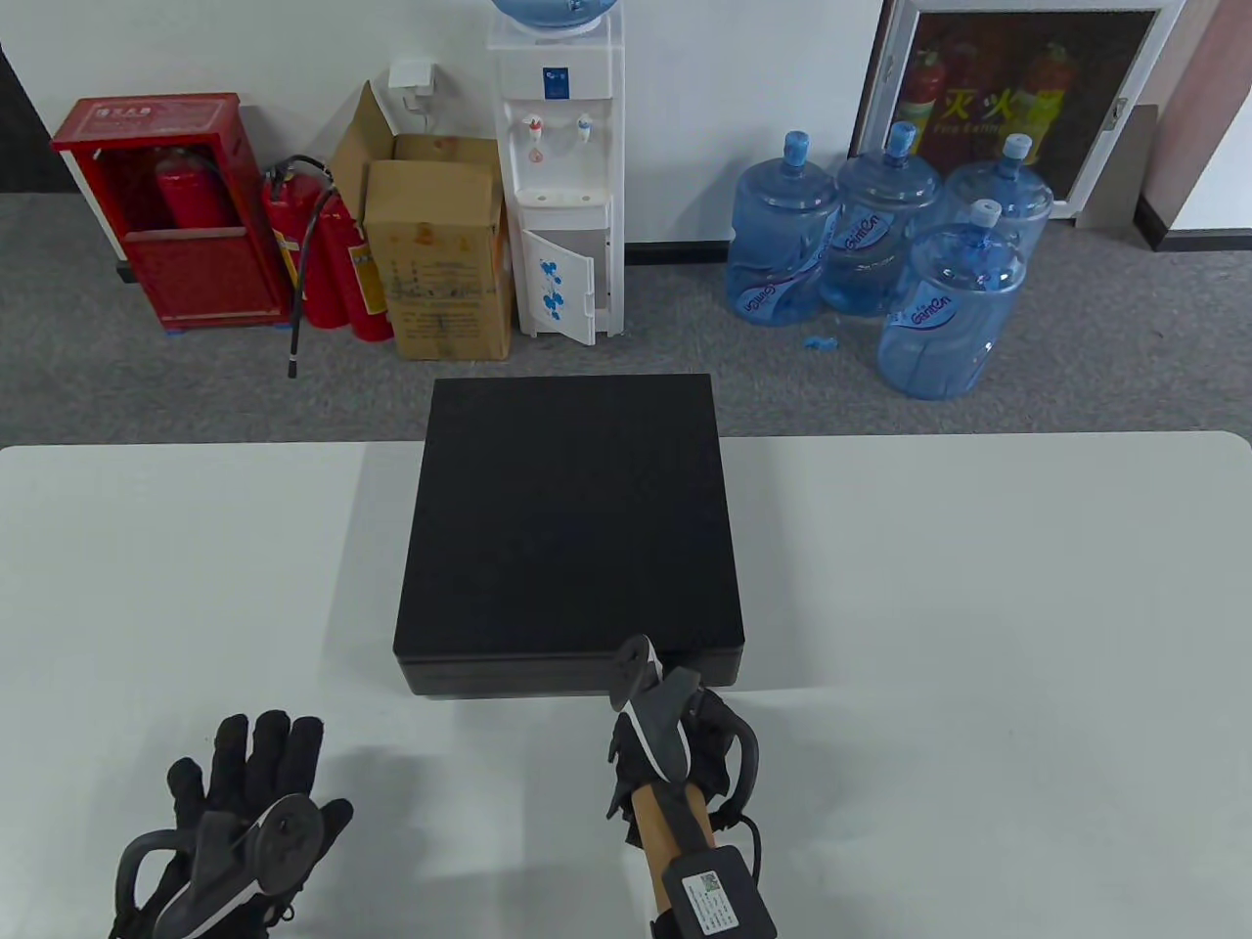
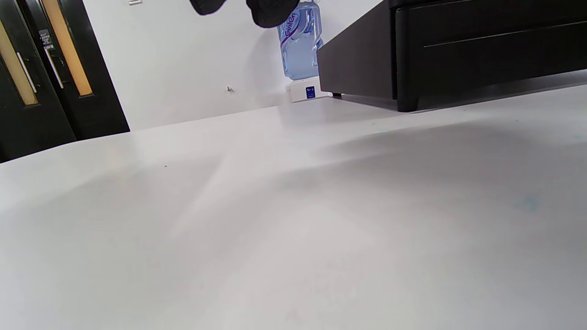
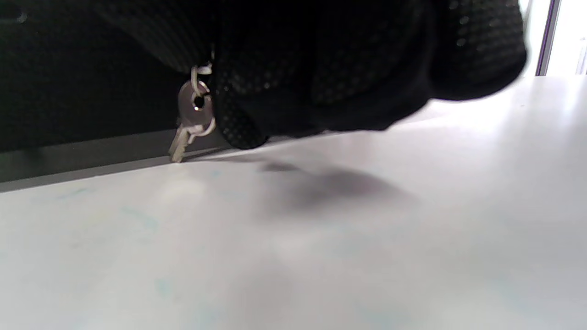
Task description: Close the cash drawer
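Note:
The black cash drawer (image 1: 572,518) sits mid-table, its front panel (image 1: 509,677) facing me and close to flush with the case; it also shows in the left wrist view (image 2: 481,50). My right hand (image 1: 685,729) is at the right part of that front, fingers (image 3: 344,68) curled tight against it. A key ring comes out from between them and a silver key (image 3: 190,123) dangles from it, its tip near the table. What the fingers pinch is hidden. My left hand (image 1: 249,782) rests flat on the table, fingers spread, well left of the drawer.
The white table (image 1: 978,636) runs wide on both sides of the drawer. Behind the far edge stand water bottles (image 1: 880,245), a water dispenser (image 1: 562,176), a cardboard box (image 1: 440,254) and fire extinguishers (image 1: 333,254).

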A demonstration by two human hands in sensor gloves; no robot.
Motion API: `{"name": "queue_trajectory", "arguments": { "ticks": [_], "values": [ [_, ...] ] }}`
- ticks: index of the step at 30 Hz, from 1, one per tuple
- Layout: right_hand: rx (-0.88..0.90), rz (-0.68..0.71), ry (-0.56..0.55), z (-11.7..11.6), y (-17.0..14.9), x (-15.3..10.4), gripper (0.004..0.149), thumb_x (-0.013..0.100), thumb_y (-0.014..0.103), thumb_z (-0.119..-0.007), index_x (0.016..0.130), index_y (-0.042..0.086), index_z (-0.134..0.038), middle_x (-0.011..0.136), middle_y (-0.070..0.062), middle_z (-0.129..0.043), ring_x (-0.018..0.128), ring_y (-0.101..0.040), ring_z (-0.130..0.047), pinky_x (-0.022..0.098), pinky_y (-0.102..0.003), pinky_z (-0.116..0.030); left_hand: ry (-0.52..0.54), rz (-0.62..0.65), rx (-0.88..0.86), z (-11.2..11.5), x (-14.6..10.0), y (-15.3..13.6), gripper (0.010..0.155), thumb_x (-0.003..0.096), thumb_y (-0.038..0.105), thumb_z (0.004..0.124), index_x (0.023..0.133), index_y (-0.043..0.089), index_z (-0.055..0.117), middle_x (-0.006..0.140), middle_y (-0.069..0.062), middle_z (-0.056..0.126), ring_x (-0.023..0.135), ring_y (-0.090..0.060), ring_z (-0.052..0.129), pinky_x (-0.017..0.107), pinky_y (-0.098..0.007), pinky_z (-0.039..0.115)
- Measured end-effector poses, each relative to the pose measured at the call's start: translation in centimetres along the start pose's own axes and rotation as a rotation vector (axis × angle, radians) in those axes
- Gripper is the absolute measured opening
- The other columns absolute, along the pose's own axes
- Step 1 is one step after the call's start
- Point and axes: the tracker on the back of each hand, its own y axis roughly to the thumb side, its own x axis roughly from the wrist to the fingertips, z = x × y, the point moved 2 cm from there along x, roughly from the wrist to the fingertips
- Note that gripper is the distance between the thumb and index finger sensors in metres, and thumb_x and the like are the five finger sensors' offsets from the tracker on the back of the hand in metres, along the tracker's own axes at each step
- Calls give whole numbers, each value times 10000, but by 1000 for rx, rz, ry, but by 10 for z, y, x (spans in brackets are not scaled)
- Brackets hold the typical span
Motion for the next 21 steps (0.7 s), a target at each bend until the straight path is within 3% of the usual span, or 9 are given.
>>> {"name": "queue_trajectory", "arguments": {
  "ticks": [8,21],
  "values": [
    [25,-2,-9,-1,0,0,438,456,474,-652,694,181,-875,523,-42,-989,322,-169,-989,386,-460,-876,-15,-2,-13,1,0,0,832,500,700,434,1183,294,188,1303,-109,337,1201,-449,305,765,-732,352],
    [155,-10,106,-2,-12,6,433,447,487,-655,696,209,-875,529,-33,-991,330,-161,-989,393,-451,-878,-23,2,-21,0,0,0,832,499,699,437,1183,295,191,1302,-105,346,1202,-447,310,766,-731,354]
  ]
}}
